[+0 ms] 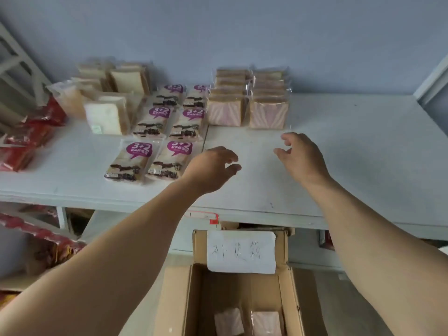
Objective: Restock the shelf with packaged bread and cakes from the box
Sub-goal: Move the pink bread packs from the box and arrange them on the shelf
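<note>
Both hands are hovering empty over the white shelf: left hand and right hand, fingers loosely curled, gripping nothing. Six purple-labelled "3+2" packets are lying flat in two columns. Two rows of pink-striped toast packs are standing behind. Two more striped packs are sitting in the corrugated cardboard box below.

A white shelf carries red packets at its left end, then clear-wrapped white bread, six purple-labelled "3+2" bread packs in two columns, and two rows of pink-striped cake slices toward the back wall.
</note>
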